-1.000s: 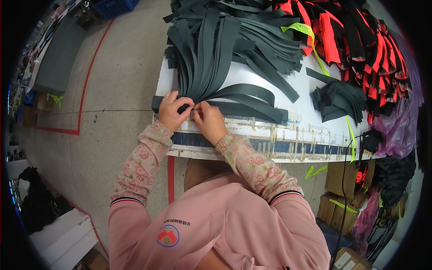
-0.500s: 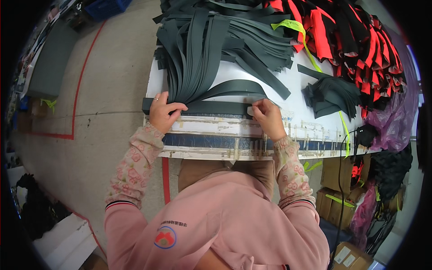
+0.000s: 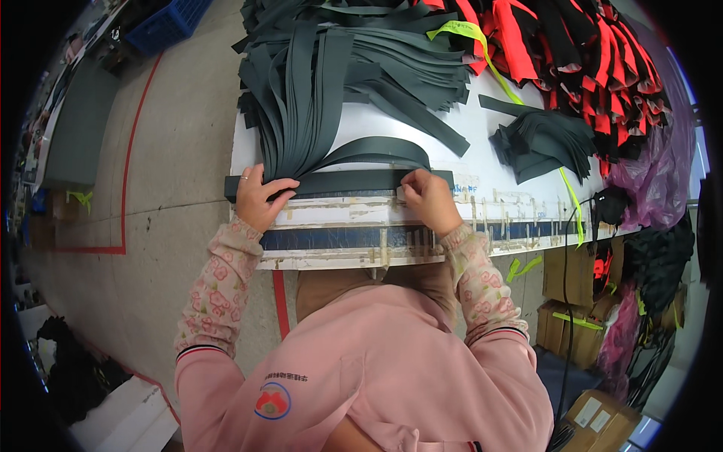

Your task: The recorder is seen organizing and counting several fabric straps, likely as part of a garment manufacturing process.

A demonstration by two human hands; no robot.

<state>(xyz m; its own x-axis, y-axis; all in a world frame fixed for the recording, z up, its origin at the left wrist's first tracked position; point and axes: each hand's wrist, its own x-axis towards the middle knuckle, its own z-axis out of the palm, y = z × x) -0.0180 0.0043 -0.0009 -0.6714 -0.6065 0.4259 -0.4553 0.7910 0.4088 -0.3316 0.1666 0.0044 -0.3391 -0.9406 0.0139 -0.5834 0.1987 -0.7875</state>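
The left hand [image 3: 261, 200], half-open, rests on the dark strip [image 3: 354, 181]; the right hand [image 3: 431, 200], beside it a second ago, is now farther along, pinching a small pale piece [image 3: 401, 193], the strip straight between them.

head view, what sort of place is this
Probably a sewing or garment workshop: dark cloth strips are piled on a white table, red and black cloth is heaped beside them, and cardboard boxes sit below.

The left hand [image 3: 262, 199] rests across the flat green strip [image 3: 350, 181], near its left end; the right hand [image 3: 429, 199] meets its right part; beyond it spreads a green bundle [image 3: 305, 98]; farther right, red-and-black pieces [image 3: 595, 83].
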